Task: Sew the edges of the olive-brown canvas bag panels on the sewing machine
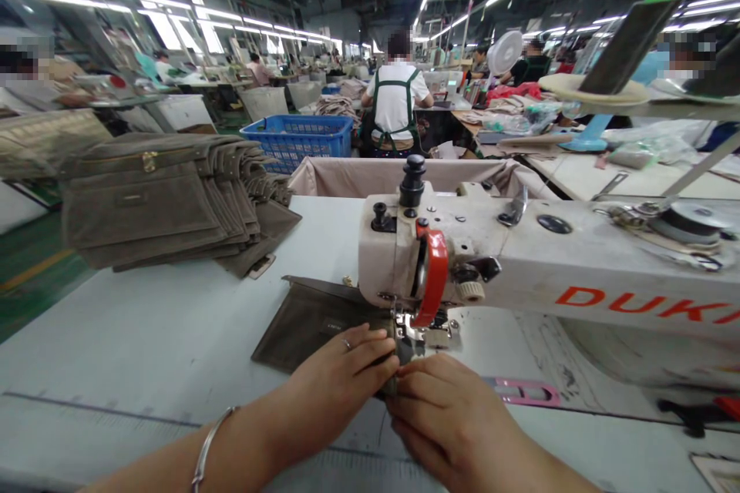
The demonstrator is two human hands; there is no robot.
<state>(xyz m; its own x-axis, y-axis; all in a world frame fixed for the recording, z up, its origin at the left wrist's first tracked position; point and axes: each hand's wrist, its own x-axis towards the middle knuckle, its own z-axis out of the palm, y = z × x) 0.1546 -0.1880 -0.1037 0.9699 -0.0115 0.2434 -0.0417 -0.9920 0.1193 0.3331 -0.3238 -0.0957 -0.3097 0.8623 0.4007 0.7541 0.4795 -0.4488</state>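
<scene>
A flat brown fabric piece [306,320] lies on the pale sewing table [144,347], its right end under the presser foot [413,331] of a cream sewing machine [520,262] with a red guard. My left hand [341,381] rests on the fabric with fingers close together, pressing it down just left of the needle. Right in front of the foot, my right hand [445,416] has its fingers curled and pinches the fabric's near edge. The two hands touch at the fingertips.
A stack of several brown fabric pieces [167,200] sits at the table's back left. Behind the machine stand a cloth-lined bin [347,177] and a blue plastic crate [297,139]. A person in a green apron sits further back. A thread stand [595,88] rises at right.
</scene>
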